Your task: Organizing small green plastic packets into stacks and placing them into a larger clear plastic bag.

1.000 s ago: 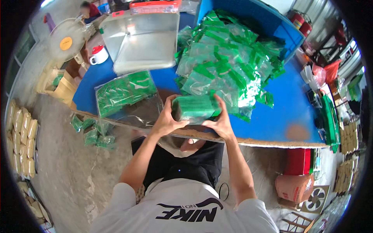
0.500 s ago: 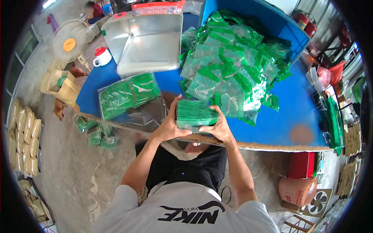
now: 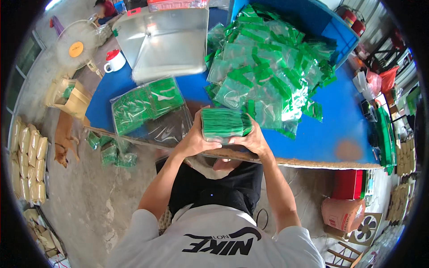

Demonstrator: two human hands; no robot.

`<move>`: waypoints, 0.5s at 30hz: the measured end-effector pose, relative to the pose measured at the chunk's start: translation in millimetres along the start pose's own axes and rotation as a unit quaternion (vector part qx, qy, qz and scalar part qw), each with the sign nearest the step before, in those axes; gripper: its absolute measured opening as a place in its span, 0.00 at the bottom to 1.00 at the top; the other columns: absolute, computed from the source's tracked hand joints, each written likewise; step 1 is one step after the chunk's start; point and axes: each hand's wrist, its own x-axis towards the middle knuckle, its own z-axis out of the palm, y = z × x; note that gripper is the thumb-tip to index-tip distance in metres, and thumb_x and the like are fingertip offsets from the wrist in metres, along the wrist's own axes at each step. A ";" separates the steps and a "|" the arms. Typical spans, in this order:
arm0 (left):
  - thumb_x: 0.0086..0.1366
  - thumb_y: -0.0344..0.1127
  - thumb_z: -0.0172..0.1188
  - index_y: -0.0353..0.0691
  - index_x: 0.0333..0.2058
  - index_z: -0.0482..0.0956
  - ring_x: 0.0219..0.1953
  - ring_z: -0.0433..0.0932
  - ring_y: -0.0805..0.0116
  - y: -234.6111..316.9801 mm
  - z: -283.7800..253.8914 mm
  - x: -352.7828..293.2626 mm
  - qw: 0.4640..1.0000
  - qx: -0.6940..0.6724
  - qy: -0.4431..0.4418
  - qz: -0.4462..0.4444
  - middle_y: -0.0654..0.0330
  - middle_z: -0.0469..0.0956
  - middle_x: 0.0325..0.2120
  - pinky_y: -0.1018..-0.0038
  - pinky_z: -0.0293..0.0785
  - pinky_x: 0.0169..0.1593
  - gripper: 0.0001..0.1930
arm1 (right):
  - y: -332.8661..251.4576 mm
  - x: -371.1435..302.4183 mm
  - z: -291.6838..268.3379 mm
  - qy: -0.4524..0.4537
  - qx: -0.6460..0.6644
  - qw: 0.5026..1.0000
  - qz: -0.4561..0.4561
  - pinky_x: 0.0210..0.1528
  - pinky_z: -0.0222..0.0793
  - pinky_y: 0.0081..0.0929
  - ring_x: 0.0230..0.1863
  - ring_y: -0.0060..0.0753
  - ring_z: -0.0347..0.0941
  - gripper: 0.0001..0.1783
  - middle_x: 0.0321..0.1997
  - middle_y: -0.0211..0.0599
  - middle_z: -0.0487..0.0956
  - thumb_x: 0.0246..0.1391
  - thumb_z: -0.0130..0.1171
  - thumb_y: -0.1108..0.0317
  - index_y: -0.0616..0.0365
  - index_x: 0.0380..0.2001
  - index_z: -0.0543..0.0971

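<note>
The left hand [image 3: 196,142] and the right hand [image 3: 255,140] grip a stack of green-and-clear packets [image 3: 222,121] from both sides, thumbs nearly meeting along its near face. The stack is at the near edge of the blue desk [image 3: 321,134]; whether it rests there I cannot tell.

Taking the stack as the clock's centre, a clear bag of green packets [image 3: 145,106] lies between nine and ten o'clock. A loose heap of similar packets [image 3: 263,71] spreads toward one o'clock, backed by a blue bin [image 3: 347,47]. A metal tray [image 3: 174,53] sits at eleven, and a white mug with a red lid [image 3: 115,61] at ten.

Beyond the desk, a brown dog [image 3: 65,138] is just below nine, and a fan [image 3: 77,47] stands near ten.
</note>
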 end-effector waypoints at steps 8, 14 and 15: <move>0.50 0.31 0.77 0.34 0.61 0.54 0.61 0.66 0.59 -7.2 0.8 4.2 0.999 0.050 -0.014 -0.010 0.51 0.64 0.56 0.65 0.63 0.64 0.45 | -15.8 -8.9 -4.2 -0.002 0.006 0.999 0.034 0.65 0.63 0.36 0.59 0.35 0.71 0.54 0.55 0.41 0.77 0.30 0.84 0.60 0.64 0.61 0.66; 0.49 0.34 0.77 0.37 0.62 0.55 0.58 0.70 0.60 18.0 10.7 0.6 0.996 0.026 0.020 -0.084 0.51 0.70 0.54 0.64 0.66 0.62 0.46 | -96.1 -9.3 22.8 0.050 -0.542 0.797 -0.263 0.74 0.45 0.58 0.74 0.66 0.47 0.61 0.72 0.61 0.56 0.25 0.82 0.50 0.64 0.64 0.63; 0.49 0.34 0.77 0.37 0.62 0.55 0.58 0.70 0.60 27.6 15.2 -1.8 0.996 0.022 0.017 -0.085 0.51 0.70 0.54 0.64 0.66 0.62 0.46 | -84.5 -8.5 18.5 0.006 -0.535 0.812 -0.233 0.73 0.48 0.53 0.74 0.64 0.48 0.60 0.72 0.59 0.56 0.26 0.81 0.49 0.63 0.63 0.65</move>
